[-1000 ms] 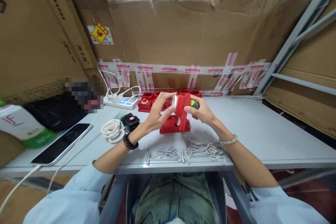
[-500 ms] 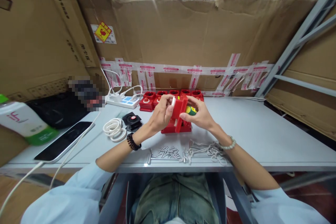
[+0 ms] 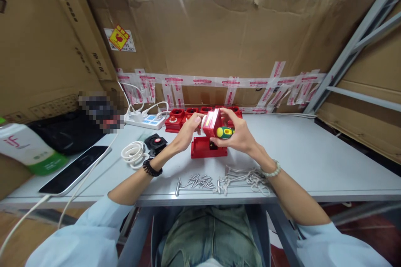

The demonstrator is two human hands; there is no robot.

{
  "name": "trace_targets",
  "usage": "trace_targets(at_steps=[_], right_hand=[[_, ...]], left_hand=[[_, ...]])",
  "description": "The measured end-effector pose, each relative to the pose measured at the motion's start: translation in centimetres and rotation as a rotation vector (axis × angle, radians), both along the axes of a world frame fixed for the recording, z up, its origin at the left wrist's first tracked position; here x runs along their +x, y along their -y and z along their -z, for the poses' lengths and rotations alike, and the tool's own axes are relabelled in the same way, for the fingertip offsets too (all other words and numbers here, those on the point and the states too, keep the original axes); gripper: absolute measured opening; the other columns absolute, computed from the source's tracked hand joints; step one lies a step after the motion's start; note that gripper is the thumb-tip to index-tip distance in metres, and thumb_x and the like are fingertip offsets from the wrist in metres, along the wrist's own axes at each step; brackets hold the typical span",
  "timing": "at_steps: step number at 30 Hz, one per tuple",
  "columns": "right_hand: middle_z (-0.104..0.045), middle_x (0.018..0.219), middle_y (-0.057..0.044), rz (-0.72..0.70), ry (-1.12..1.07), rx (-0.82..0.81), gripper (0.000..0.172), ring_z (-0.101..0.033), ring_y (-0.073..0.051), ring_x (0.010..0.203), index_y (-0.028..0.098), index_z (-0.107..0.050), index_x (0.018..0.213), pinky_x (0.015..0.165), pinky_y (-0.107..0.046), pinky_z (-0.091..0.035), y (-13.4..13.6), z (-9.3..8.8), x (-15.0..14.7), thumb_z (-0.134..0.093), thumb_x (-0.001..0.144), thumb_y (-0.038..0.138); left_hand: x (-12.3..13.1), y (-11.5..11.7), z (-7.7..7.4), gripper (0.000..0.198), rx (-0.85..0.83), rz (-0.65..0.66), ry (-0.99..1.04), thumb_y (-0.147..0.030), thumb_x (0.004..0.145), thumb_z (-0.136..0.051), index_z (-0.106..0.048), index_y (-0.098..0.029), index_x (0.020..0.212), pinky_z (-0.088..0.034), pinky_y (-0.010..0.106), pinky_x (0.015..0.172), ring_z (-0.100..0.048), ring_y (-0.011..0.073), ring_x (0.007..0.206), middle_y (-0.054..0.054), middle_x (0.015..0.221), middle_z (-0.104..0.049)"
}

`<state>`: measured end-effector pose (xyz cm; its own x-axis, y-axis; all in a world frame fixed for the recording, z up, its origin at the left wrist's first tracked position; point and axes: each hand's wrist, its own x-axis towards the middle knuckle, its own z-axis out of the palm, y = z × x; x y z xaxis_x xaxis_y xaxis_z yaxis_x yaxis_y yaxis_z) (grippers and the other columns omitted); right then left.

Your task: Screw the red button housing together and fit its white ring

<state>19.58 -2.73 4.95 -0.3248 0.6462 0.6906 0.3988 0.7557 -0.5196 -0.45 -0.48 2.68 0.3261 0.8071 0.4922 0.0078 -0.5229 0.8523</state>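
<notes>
To the right of my right hand (image 3: 238,135) the grey table (image 3: 313,154) lies bare all the way to the metal shelf frame (image 3: 344,58), so that side gives me open passage. Left of my left hand (image 3: 188,133) the way is crowded by a coiled white cable (image 3: 133,154), a black part (image 3: 156,143), a power strip (image 3: 144,121) and a phone (image 3: 73,170). Toward me, loose screws (image 3: 200,182) and wire hooks (image 3: 247,177) line the table edge; beyond my hands, a row of red boxes (image 3: 184,116) stands against the cardboard wall (image 3: 219,41).

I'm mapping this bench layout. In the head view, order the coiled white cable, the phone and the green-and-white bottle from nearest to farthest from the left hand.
From the left hand:
1. Coiled white cable, just to its left.
2. Phone, further left, near the table's front edge.
3. Green-and-white bottle, at the far left.
</notes>
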Motion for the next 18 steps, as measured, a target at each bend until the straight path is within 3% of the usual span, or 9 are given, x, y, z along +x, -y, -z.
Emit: trace_targets(at_steps=[4, 7, 10, 13, 18], right_hand=[[-0.068, 0.114, -0.010, 0.010, -0.039, -0.053, 0.078, -0.066, -0.027, 0.104, 0.019, -0.050, 0.126, 0.092, -0.041, -0.054, 0.2, -0.3, 0.2, -0.081, 0.058, 0.040], [-0.068, 0.114, -0.011, 0.000, -0.035, -0.056, 0.079, -0.066, -0.026, 0.103, 0.018, -0.048, 0.128, 0.093, -0.041, -0.054, 0.1, -0.1, 0.3, -0.081, 0.059, 0.040], [-0.066, 0.119, -0.013, -0.009, 0.033, 0.040, 0.080, -0.065, -0.028, 0.108, 0.018, -0.048, 0.130, 0.095, -0.043, -0.053, -0.2, 0.4, 0.3, -0.080, 0.060, 0.039], [-0.064, 0.125, -0.012, -0.049, 0.120, 0.125, 0.079, -0.063, -0.028, 0.111, 0.020, -0.048, 0.132, 0.097, -0.044, -0.052, -0.4, 0.7, 0.1, -0.078, 0.062, 0.039], [-0.064, 0.124, -0.011, -0.079, 0.156, 0.150, 0.078, -0.063, -0.028, 0.110, 0.023, -0.047, 0.133, 0.095, -0.045, -0.053, -0.2, 0.8, -0.3, -0.077, 0.063, 0.040]], left_hand=[[-0.3, -0.2, -0.1, 0.039, 0.037, 0.060, -0.005, -0.046, 0.088, -0.053, -0.057, -0.017, 0.114, -0.048, 0.030, 0.075, -0.055, 0.0149, 0.078, 0.005, 0.100, -0.061], [-0.2, -0.4, -0.1, 0.040, 0.032, 0.063, 0.025, -0.045, 0.088, -0.055, -0.055, -0.018, 0.118, -0.046, 0.027, 0.069, -0.053, 0.0130, 0.070, 0.001, 0.084, -0.060], [0.2, -0.4, 0.1, 0.039, -0.041, 0.041, 0.043, -0.055, 0.090, -0.050, -0.059, -0.017, 0.094, -0.040, 0.024, 0.056, -0.046, 0.0107, 0.055, -0.003, 0.065, -0.053], [0.5, -0.4, 0.1, 0.054, -0.149, -0.017, -0.008, -0.065, 0.090, -0.041, -0.049, -0.018, 0.064, -0.032, 0.024, 0.045, -0.041, 0.0104, 0.045, -0.003, 0.050, -0.047], [0.1, 0.0, -0.1, 0.066, -0.078, -0.171, -0.152, -0.070, 0.090, -0.034, -0.046, -0.018, 0.050, -0.033, 0.026, 0.048, -0.044, 0.0124, 0.044, 0.000, 0.043, -0.048]])
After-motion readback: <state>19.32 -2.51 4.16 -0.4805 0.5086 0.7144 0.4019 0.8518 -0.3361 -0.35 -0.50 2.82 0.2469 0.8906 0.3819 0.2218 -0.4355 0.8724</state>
